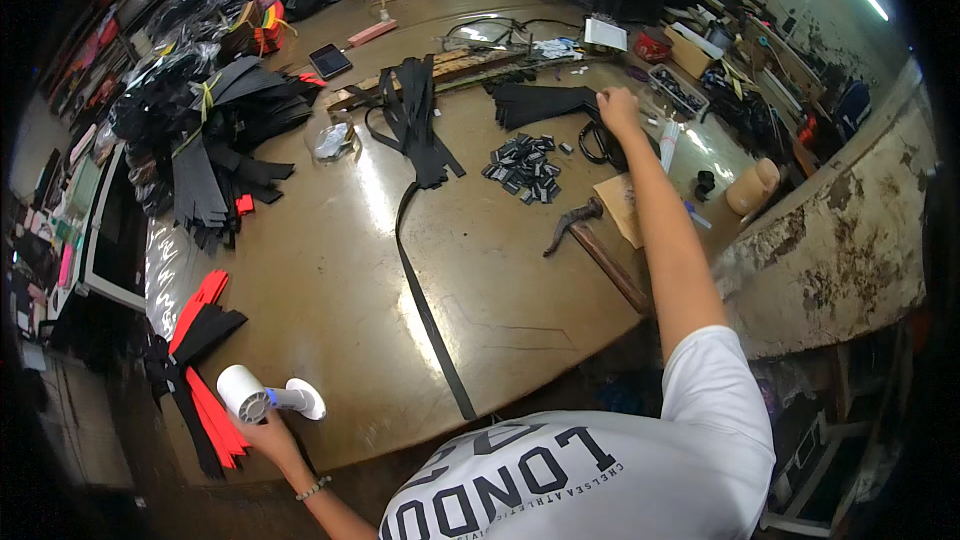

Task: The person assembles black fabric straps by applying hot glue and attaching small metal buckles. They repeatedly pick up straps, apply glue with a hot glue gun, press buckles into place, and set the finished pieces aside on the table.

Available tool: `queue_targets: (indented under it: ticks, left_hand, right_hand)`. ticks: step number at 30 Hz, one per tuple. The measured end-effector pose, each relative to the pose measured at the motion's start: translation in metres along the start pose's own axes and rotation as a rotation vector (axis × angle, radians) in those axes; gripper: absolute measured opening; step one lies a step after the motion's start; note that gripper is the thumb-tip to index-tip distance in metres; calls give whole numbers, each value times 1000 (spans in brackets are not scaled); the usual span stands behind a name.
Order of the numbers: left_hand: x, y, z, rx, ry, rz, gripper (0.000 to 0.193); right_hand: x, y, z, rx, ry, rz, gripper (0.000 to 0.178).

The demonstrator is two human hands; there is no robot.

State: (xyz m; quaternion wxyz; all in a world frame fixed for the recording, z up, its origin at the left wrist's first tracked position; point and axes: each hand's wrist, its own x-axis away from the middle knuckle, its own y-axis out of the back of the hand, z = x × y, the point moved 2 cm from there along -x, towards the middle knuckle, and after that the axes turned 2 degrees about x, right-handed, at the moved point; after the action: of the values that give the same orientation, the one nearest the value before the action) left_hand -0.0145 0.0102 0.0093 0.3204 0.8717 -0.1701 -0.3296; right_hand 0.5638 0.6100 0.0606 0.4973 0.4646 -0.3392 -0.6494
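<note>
Far right on the table, black straps look limp, best gripped mid-bundle. Left fingers, right fingers: grasp unclear.

One wide fisheye camera sits on my head, facing down and forward across the worktable at close range.

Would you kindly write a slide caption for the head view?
Left hand at a white fan, right hand at black straps; hammer and black pieces on the table.
</note>
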Motion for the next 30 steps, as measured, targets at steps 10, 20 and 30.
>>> queue_targets:
  ticks: [10,20,30]
  left_hand:
    - [121,34,-134,353,-380,-33,19]
    - [125,-19,-210,361,-776,525,27]
    - [139,-28,-201,304,-734,428,25]
  right_hand:
    - [-10,1,18,538,108,-62,37]
    - [110,165,178,-491,787,-294,28]
    - [351,62,242,-715,442,629,23]
